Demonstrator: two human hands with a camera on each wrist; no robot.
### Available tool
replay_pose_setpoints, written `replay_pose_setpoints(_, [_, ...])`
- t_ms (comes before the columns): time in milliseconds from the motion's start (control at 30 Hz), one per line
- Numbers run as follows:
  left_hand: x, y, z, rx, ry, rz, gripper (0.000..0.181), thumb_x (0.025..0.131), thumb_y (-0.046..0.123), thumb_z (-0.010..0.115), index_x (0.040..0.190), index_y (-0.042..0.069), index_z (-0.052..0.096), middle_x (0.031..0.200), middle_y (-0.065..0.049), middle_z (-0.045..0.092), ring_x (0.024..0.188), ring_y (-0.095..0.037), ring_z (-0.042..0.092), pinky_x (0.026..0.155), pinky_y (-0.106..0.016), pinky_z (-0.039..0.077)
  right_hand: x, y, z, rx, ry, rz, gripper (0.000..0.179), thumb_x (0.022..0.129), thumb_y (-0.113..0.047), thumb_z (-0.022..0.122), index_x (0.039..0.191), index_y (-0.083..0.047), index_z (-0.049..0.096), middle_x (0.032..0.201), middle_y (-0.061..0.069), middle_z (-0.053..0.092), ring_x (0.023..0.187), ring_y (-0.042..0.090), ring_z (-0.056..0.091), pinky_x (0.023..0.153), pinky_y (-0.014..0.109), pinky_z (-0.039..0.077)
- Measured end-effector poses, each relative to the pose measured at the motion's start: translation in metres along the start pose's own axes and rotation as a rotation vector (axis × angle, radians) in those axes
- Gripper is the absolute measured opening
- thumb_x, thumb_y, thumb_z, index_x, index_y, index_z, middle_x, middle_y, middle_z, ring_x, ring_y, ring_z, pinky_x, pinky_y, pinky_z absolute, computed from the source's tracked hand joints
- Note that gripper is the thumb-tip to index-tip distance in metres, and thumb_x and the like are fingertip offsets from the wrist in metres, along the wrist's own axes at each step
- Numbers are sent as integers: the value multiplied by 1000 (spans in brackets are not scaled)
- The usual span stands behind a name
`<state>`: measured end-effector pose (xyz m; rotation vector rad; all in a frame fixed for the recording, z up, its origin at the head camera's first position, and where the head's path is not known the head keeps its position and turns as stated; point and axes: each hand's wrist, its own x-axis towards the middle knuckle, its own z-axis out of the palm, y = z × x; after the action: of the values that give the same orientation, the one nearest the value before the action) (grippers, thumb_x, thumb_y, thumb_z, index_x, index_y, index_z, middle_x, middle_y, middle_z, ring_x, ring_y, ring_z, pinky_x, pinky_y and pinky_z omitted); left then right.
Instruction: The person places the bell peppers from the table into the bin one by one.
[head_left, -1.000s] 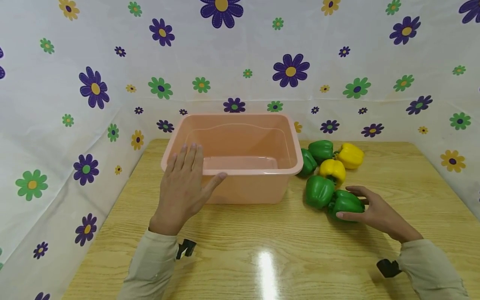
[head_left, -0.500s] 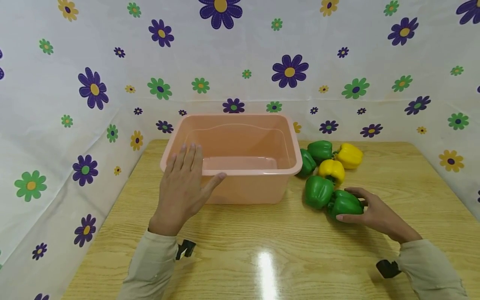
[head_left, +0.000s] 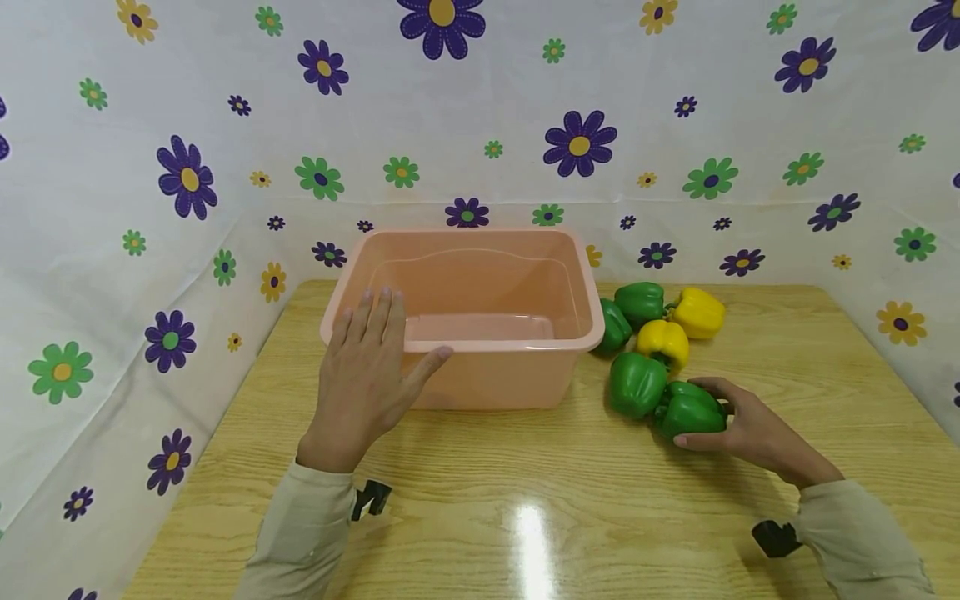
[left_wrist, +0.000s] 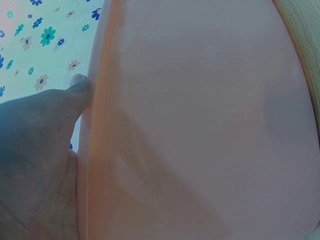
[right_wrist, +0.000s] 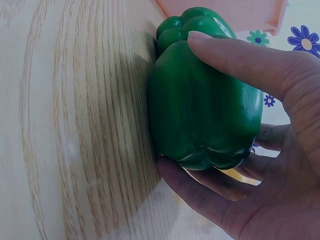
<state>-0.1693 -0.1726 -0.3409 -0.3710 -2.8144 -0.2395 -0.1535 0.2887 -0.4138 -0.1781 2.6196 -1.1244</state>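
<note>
Moved: little we notice.
Green lobed pepper (head_left: 692, 411): right of peach rectangular plastic tub (head_left: 487, 377), stem end tubward.
Right hand (head_left: 759, 432): nearer, gripping pepper.
Left hand (head_left: 363, 379): flat against tub.

The head view is bright; white glare (head_left: 534, 550) streaks the tabletop (head_left: 442, 467) toward its near edge; both wrist views look dimmer.

Four green peppers (head_left: 637, 387), two yellow peppers (head_left: 698, 313), one tub (head_left: 491, 377).

The bin (head_left: 491, 379) leaves room above; its walls (head_left: 480, 283) block sideways passage.
</note>
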Motion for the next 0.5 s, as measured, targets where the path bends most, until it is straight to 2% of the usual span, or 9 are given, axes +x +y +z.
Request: replay_pose_setpoints(500, [0,0,0,7,-7,-2,100,98,72,39,159,-4,19,166,-21,17,154,-37,13,124,-53,9,0,1,-1,-1,-1,3,91,84,-35,85,150,4,36,138,28,48,115,39,54,87,44,52])
